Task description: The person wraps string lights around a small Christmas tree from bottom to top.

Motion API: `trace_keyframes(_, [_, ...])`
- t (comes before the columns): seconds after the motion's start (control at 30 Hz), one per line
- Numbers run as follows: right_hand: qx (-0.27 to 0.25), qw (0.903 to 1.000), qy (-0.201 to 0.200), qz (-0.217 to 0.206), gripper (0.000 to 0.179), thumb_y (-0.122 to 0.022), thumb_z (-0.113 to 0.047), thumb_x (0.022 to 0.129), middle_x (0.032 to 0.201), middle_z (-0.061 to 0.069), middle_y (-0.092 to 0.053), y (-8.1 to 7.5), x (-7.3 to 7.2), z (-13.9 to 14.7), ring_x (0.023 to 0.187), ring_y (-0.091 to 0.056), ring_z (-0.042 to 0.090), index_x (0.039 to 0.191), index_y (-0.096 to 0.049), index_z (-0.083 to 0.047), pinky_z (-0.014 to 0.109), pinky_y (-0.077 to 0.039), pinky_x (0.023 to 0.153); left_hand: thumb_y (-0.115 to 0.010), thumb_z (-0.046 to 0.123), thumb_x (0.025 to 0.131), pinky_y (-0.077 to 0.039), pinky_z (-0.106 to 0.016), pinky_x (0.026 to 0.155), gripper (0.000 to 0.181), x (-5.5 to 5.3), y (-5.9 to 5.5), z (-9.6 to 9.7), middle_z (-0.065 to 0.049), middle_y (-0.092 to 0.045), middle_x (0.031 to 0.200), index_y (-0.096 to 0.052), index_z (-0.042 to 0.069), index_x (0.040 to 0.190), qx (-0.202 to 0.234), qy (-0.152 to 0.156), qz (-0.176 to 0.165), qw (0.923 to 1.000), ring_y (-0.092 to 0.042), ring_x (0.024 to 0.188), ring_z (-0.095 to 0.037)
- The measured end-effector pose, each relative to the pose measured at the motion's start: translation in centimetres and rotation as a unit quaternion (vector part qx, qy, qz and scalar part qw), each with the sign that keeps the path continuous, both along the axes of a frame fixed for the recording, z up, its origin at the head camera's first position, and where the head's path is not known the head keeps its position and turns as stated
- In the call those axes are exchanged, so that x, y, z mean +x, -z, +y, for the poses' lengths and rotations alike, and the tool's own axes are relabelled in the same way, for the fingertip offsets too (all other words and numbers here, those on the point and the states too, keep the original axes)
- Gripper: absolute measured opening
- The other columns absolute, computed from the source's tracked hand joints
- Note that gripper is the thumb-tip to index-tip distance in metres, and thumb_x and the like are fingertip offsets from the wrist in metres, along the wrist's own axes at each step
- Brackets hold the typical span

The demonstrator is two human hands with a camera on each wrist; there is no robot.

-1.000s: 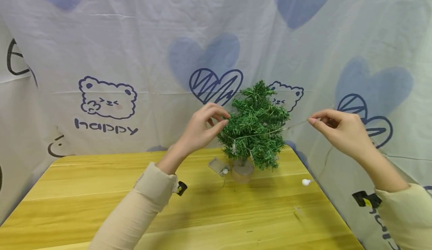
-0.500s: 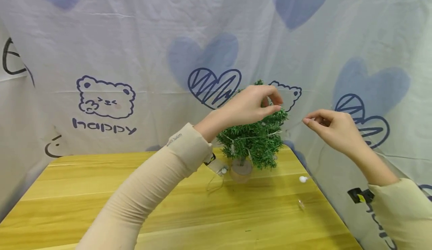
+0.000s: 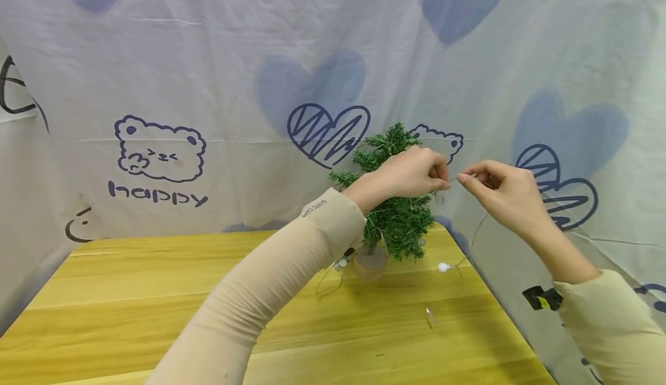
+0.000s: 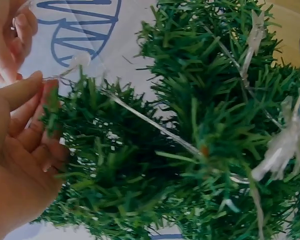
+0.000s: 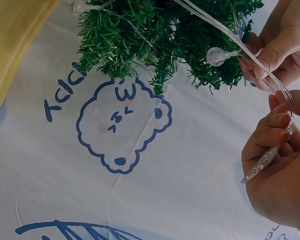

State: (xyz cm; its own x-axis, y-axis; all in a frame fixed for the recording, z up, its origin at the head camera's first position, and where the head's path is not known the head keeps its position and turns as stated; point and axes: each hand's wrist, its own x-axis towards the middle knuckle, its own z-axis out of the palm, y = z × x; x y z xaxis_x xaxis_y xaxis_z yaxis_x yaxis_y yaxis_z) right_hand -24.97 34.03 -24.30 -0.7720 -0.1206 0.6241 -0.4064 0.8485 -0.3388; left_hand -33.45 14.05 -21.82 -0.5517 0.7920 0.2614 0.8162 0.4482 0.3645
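Note:
A small green artificial Christmas tree (image 3: 403, 229) stands on a round wooden base (image 3: 370, 262). Clear string lights (image 4: 155, 123) run across its branches. My left hand (image 3: 416, 171) reaches in front of the tree and pinches the wire at its right side, close to a clear round bulb (image 5: 216, 56). Just right of it, my right hand (image 3: 507, 191) pinches the same wire between thumb and fingertips. A clear icicle-shaped light (image 5: 262, 164) hangs against the right hand's fingers. The left arm hides part of the tree.
The yellow wooden table (image 3: 156, 292) has a white bulb (image 3: 444, 267) near its right edge and a small clear piece (image 3: 429, 317) nearer me. Another white bulb (image 3: 343, 262) and a loop of wire lie beside the base. A printed white cloth (image 3: 234, 84) hangs behind.
My left hand has moved right from the tree's left side, across its front, to the wire by my right hand. The white bulb at the right has shifted left.

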Motion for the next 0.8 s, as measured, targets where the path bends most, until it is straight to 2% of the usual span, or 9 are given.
trace_keyframes(0.1, [-0.01,0.9998,0.003,-0.019,0.017,-0.069,-0.023,0.103,0.078,0.003,-0.065,-0.1,0.2,-0.1,0.057,-0.048,0.014,0.108,-0.076,-0.008,0.025,-0.037,0.052,-0.066,0.026,0.105,-0.053,-0.021,0.074,0.013,-0.3,0.1,-0.1,0.006,-0.071,0.097,-0.073,0.016,0.107,0.011,0.01,0.013,0.9998,-0.066,0.082,-0.005])
trace_keyframes(0.2, [-0.039,0.996,-0.009,-0.08,0.025,-0.069,-0.029,0.103,0.083,0.002,-0.066,-0.4,0.6,0.3,0.059,-0.051,0.016,0.118,-0.072,-0.009,0.029,-0.04,0.052,-0.064,0.027,0.106,-0.052,-0.021,0.073,0.013,-0.5,-0.2,-0.2,0.007,-0.071,0.098,-0.073,0.018,0.108,0.01,0.003,0.041,0.9991,-0.065,0.082,-0.005])
trace_keyframes(0.37, [-0.103,0.9746,-0.039,-0.195,0.042,-0.071,-0.031,0.102,0.085,-0.001,-0.069,-0.6,1.2,2.1,0.057,-0.051,0.02,0.136,-0.06,-0.009,0.034,-0.043,0.052,-0.064,0.031,0.106,-0.051,-0.023,0.069,0.013,-0.5,-0.9,-0.4,0.01,-0.071,0.099,-0.073,0.022,0.109,0.011,-0.035,0.08,0.9961,-0.063,0.081,-0.004])
trace_keyframes(0.5, [-0.126,0.9573,-0.051,-0.255,0.044,-0.068,-0.028,0.104,0.082,0.001,-0.068,-0.3,1.5,4.0,0.062,-0.056,0.023,0.141,-0.055,-0.008,0.035,-0.05,0.057,-0.065,0.033,0.105,-0.051,-0.023,0.069,0.012,-0.4,-1.1,-0.4,0.012,-0.071,0.101,-0.073,0.024,0.109,0.007,-0.039,0.083,0.9957,-0.063,0.084,-0.003])
trace_keyframes(0.6, [-0.129,0.9492,-0.061,-0.28,0.037,-0.064,-0.025,0.106,0.084,0.003,-0.07,0.0,1.7,5.0,0.071,-0.064,0.022,0.138,-0.056,-0.008,0.031,-0.056,0.068,-0.064,0.033,0.106,-0.051,-0.023,0.07,0.012,-0.2,-1.2,-0.1,0.013,-0.07,0.103,-0.073,0.026,0.109,0.001,-0.035,0.085,0.9958,-0.063,0.085,-0.002])
trace_keyframes(0.7, [-0.149,0.9437,-0.073,-0.286,0.029,-0.063,-0.023,0.107,0.088,0.005,-0.074,0.3,1.9,5.6,0.082,-0.072,0.021,0.133,-0.059,-0.011,0.03,-0.06,0.079,-0.063,0.033,0.106,-0.051,-0.023,0.07,0.013,0.0,-1.2,0.1,0.014,-0.07,0.103,-0.073,0.026,0.11,0.0,-0.035,0.087,0.9956,-0.062,0.084,-0.001])
trace_keyframes(0.8, [-0.18,0.9346,-0.08,-0.296,0.026,-0.062,-0.024,0.107,0.083,0.008,-0.073,0.5,2.1,5.8,0.078,-0.073,0.027,0.131,-0.059,-0.013,0.034,-0.062,0.079,-0.062,0.033,0.106,-0.051,-0.023,0.069,0.014,0.1,-1.3,0.2,0.014,-0.069,0.102,-0.073,0.027,0.111,0.004,-0.04,0.092,0.995,-0.062,0.083,-0.001])
